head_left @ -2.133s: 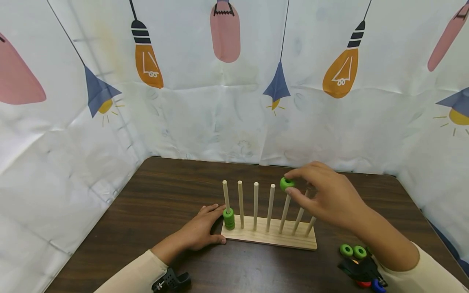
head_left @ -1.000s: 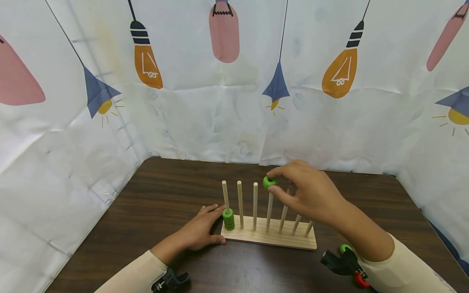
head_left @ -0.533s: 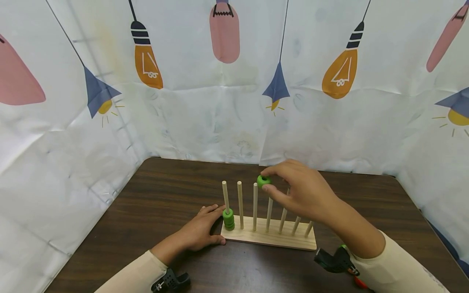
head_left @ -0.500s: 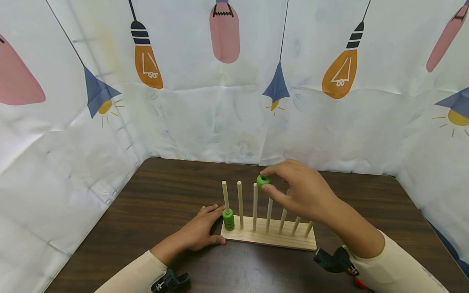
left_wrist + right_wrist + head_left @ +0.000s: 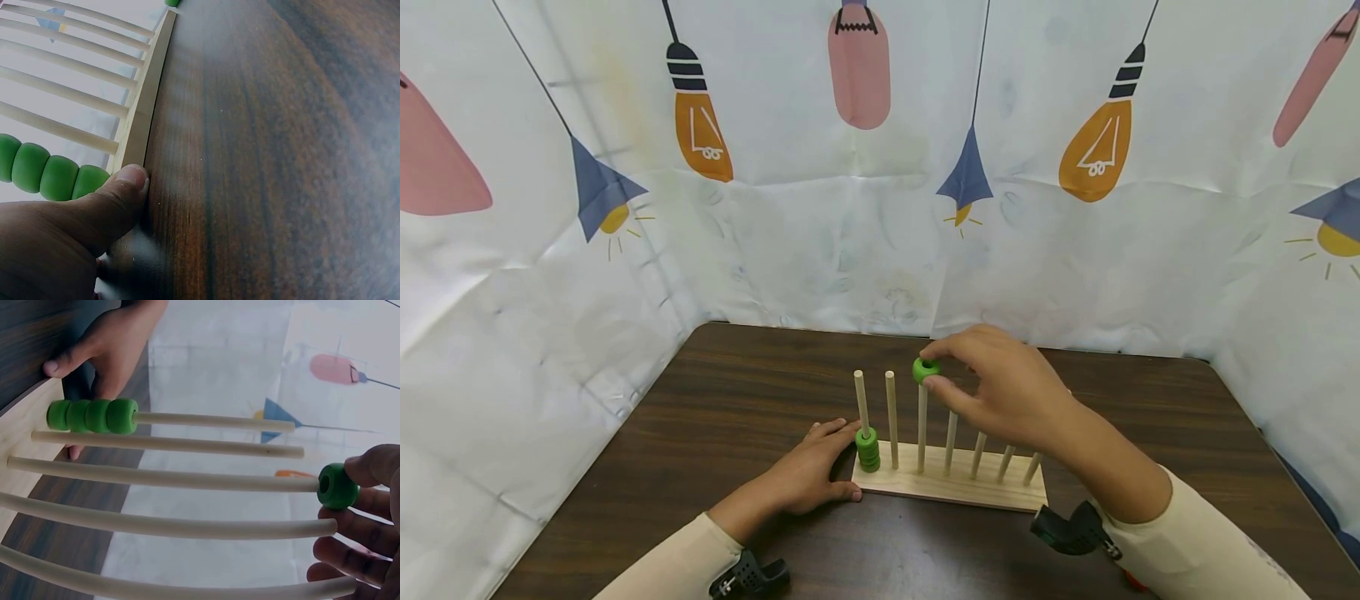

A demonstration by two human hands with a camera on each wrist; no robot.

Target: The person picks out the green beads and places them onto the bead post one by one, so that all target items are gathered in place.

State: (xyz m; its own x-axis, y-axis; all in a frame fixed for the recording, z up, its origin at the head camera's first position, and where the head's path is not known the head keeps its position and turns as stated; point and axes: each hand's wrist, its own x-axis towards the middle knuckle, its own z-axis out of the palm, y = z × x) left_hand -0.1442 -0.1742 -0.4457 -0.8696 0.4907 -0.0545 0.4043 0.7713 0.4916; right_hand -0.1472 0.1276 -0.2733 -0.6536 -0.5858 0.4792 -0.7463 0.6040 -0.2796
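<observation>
head view: dark wood-grain table [image 5: 760, 375], white sheet [image 5: 820, 250] with printed lamps along the far side. wooden base [image 5: 951, 487] lies on the table, seven pegs rising from it in a row, left to right. left hand [image 5: 815, 471] at the left end of the base, thumb at the near corner, fingers toward the far side. right hand [image 5: 1000, 387] reaches in from the right above the row, hiding the tops of the right-hand pegs. it pinches one green bead [image 5: 922, 374] between thumb and finger, at the top of the third peg [image 5: 922, 425] from the left. stack of four green beads [image 5: 868, 451] low on the leftmost peg [image 5: 861, 400]. near right: red object [image 5: 1135, 581], mostly hidden by the right sleeve [image 5: 1202, 542].

left wrist view: left thumb on the near edge of the wooden base, just beside the stack; its fingers mostly out of sight. bit of something green [image 5: 172, 2] past the right end.

right wrist view: left hand grasps the base end, a fingertip showing beyond the far edge. pinched bead at the third peg's tip, hole facing it; cannot tell whether the tip is inside. right hand's other fingers near the next pegs' tips.
</observation>
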